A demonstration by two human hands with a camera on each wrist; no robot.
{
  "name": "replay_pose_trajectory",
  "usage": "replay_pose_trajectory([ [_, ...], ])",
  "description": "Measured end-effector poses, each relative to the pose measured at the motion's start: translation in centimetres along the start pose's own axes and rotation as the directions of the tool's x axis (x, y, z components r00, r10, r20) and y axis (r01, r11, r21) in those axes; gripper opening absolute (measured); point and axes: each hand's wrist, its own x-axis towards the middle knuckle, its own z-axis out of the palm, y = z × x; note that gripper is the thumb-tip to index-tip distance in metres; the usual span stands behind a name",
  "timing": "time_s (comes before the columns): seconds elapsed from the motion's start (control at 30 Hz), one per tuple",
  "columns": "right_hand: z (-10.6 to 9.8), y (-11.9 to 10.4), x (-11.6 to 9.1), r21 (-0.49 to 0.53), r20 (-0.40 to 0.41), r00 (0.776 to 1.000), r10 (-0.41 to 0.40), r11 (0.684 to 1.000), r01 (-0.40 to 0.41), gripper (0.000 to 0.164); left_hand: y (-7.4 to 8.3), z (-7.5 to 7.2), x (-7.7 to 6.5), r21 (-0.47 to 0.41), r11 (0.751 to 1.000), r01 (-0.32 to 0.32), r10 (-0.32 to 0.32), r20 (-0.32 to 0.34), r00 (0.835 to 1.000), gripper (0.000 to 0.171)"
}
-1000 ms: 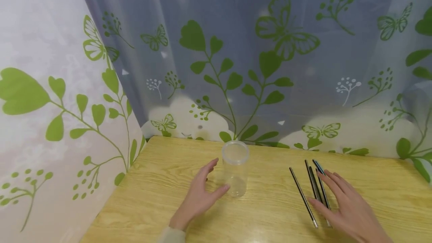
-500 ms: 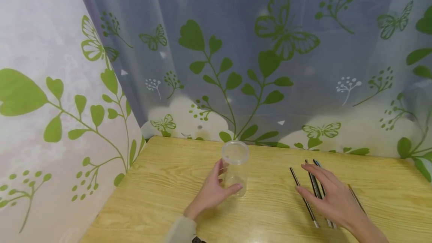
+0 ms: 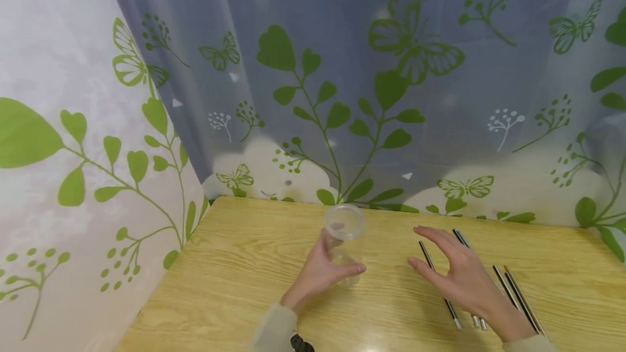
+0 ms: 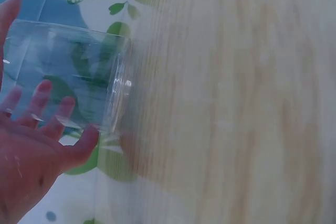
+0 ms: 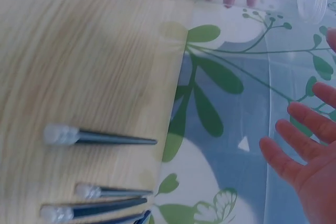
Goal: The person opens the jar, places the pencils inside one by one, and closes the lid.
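A clear plastic jar (image 3: pixel 350 249) stands on the wooden table near its back edge. My left hand (image 3: pixel 318 273) grips it, thumb across the front and fingers round the far side; the left wrist view shows these fingers against the clear wall (image 4: pixel 79 72). To the right, my right hand (image 3: pixel 455 276) hovers, fingers spread and slightly bent, holding nothing. Beneath it lie several thin dark sticks, one of them a black stick (image 3: pixel 451 308) partly covered by the hand. In the right wrist view, a stick (image 5: pixel 115 138) shows a whitish, see-through cap at one end.
Beside the right wrist lie a few more thin sticks (image 3: pixel 520 297), one yellowish. A patterned curtain (image 3: pixel 313 96) hangs right behind the table (image 3: pixel 235 265), and another printed cloth (image 3: pixel 49 205) borders its left side.
My left hand has closed round the jar, which has shifted slightly right. The right hand has moved left and up, uncovering the sticks on the right.
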Motion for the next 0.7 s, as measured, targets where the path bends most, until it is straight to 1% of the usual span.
replay_pose_trajectory([
  [0.1, 0.3, -0.3, 0.5, 0.03, 0.009, 1.0, -0.009, 1.0, 0.009, 0.059, 0.1, 0.4, 0.1, -0.041, 0.999, -0.002, 0.003, 0.01, 1.0, 0.106],
  [0.2, 0.6, -0.8, 1.0, 0.053, -0.011, 1.0, -0.024, 0.998, 0.025, 0.058, 0.1, 0.6, 0.0, -0.062, 0.998, -0.023, 0.025, 0.034, 0.999, 0.101],
  [0.33, 1.0, -1.4, 1.9, 0.072, -0.068, 0.996, -0.051, 0.996, 0.056, 0.057, 0.0, 0.8, 0.0, -0.048, 0.998, -0.05, 0.053, 0.066, 0.996, 0.092],
  [0.4, 1.2, -1.7, 2.3, 0.09, -0.08, 0.995, -0.058, 0.994, 0.065, 0.055, 0.0, 0.9, 0.0, -0.036, 0.998, -0.058, 0.061, 0.08, 0.995, 0.088],
  [0.5, 1.5, -2.2, 2.9, 0.135, -0.074, 0.995, -0.066, 0.988, 0.076, 0.054, 0.0, 0.9, 0.0, -0.016, 0.998, -0.056, 0.057, 0.101, 0.993, 0.086],
  [0.63, 2.1, -2.9, 3.5, 0.2, -0.045, 0.996, -0.073, 0.976, 0.081, 0.053, 0.2, 0.7, -0.2, -0.017, 0.999, -0.027, 0.029, 0.136, 0.99, 0.086],
  [0.7, 2.5, -3.2, 3.8, 0.224, -0.045, 0.995, -0.093, 0.969, 0.101, 0.053, 0.3, 0.5, -0.4, -0.021, 1.0, -0.013, 0.016, 0.149, 0.989, 0.086],
])
